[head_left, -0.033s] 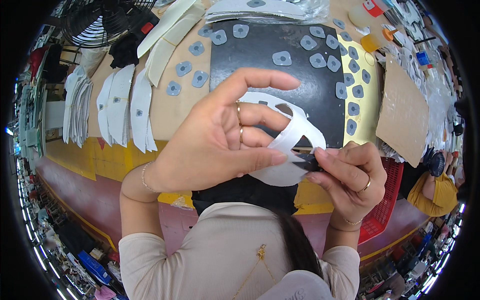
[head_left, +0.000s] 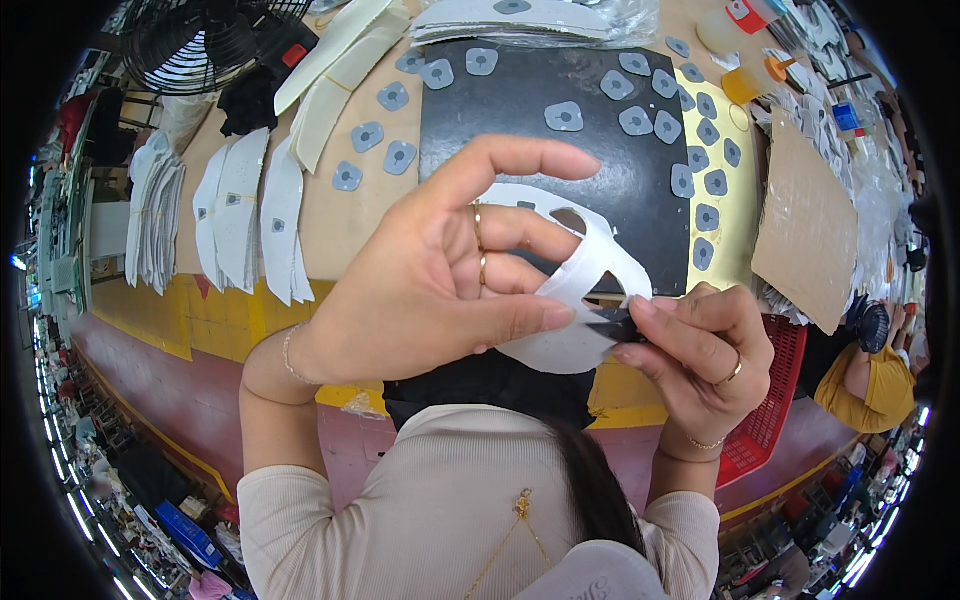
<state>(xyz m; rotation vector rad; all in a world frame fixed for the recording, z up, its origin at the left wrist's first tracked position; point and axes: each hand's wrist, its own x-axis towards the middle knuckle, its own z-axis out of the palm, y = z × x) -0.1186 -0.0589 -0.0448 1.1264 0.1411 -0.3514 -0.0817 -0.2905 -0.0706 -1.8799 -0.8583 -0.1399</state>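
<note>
Above the front edge of the table, my left hand [head_left: 420, 270] is closed on a white shoe-upper-like piece [head_left: 590, 270] with cut-out openings. The piece is curved, and two of my fingers reach through or behind it while the thumb presses its near edge. The forefinger is bent over and free of it. My right hand [head_left: 700, 350] pinches a small dark pointed item [head_left: 612, 324] at the right edge of the white piece. Fingertips cover part of that item, so its kind cannot be made out.
A black mat [head_left: 520, 110] bears several grey patches [head_left: 564, 117]; more lie on a yellow board [head_left: 738, 190] at right. White stacks [head_left: 240, 210] stand left, below a black fan [head_left: 200, 40]. Cardboard [head_left: 805, 225], a yellow bottle [head_left: 742, 86] and a red basket [head_left: 765, 420] are right.
</note>
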